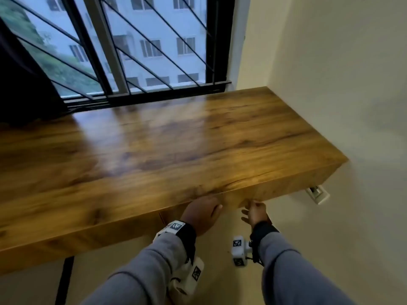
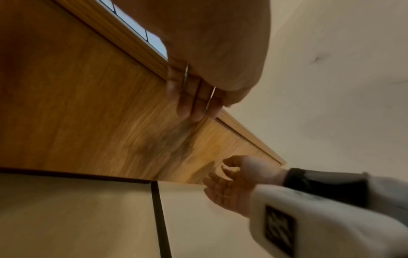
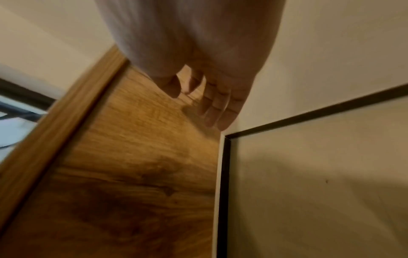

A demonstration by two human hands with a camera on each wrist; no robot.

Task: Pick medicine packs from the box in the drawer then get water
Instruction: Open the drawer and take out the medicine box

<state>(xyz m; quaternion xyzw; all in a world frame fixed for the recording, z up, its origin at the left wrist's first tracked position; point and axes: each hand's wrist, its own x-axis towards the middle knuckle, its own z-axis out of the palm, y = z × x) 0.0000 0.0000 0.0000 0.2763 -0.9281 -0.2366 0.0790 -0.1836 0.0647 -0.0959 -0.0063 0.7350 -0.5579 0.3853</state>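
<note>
Drawer front sits at 6 o'clock under the counter, closed; box unseen. Left hand fingers straight under its edge; right hand relaxed, empty. Hook both, pull evenly.

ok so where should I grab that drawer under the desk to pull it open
Probably the bottom edge of the drawer front, from below, fingers hooked up behind it. No handle shows on the flat wood face, and the left hand already reaches under that lip while the right hand hovers open beside it.
</note>
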